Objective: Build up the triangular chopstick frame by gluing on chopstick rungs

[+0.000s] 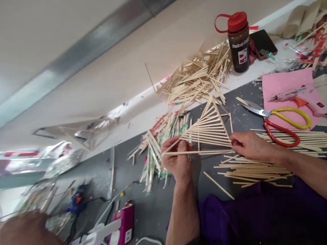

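A frame of wooden chopsticks [208, 131] is held up over the grey tabletop, with a fan of sticks laid side by side across one triangular face. My left hand [178, 158] is closed round its left corner, thumb on top of the sticks. At the right end my right hand [244, 144] pinches the frame where the stick ends meet. Beneath and right of the frame lie loose chopsticks [255, 172] in a row, and a single chopstick [219, 185] lies apart. Paper- and plastic-wrapped chopsticks [155, 153] are heaped just behind my left hand.
Scissors [268, 114] with red and yellow handles lie beside a pink glue gun [310, 103] on a pink sheet [273, 85]. A bottle [238, 44] stands beyond a heap of bare chopsticks [201, 78]. Lower left are a magenta box [124, 223] and another person's blurred hand [28, 229].
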Motion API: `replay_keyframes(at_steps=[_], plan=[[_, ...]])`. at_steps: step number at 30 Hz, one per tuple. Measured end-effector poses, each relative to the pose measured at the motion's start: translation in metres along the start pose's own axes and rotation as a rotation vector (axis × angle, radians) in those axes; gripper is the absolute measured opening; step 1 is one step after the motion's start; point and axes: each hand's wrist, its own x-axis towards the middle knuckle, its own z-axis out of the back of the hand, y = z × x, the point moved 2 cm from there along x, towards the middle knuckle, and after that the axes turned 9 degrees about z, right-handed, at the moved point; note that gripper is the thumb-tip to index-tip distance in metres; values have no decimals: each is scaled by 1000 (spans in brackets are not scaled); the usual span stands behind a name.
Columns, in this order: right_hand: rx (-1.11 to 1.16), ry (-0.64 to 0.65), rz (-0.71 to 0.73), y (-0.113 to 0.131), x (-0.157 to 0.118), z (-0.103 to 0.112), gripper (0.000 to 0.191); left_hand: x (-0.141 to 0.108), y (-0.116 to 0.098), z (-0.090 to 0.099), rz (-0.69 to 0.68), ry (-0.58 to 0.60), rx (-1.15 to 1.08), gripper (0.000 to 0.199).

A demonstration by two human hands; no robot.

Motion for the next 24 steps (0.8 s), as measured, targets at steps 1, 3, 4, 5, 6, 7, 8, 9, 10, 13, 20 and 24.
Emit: replay_keyframes(at_steps=[1,3,4,5,6,7,8,9,10,13,20,24], plan=[[1,-1,5,0,0,0,9,1,0,0,-7,-2,2,18],[3,-6,14,0,0,0,10,1,0,-1,-8,4,-9,19],[5,-8,16,-1,0,0,10,2,0,-1,-3,8,-14,19],[6,-9,15,-1,0,0,10,2,-1,-2,0,10,-17,19],[5,-10,16,-1,1,0,10,1,-2,-2,2,9,-18,19],[2,-12,18,0,1,1,10,1,-2,-3,2,5,-16,19],[0,-12,19,0,1,1,10,1,-3,-3,1,-4,-12,19],[-3,-11,18,0,1,2,10,1,-4,-3,0,-11,-7,19],[-5,-8,13,1,1,2,11,1,-5,-4,-1,-14,-2,18],[-5,2,-5,2,0,4,11,0,-6,-4,1,-14,18,17],[9,4,-12,2,1,4,10,0,-1,-3,19,-13,8,18],[9,11,-19,2,2,4,10,1,0,-3,14,-8,1,18]])
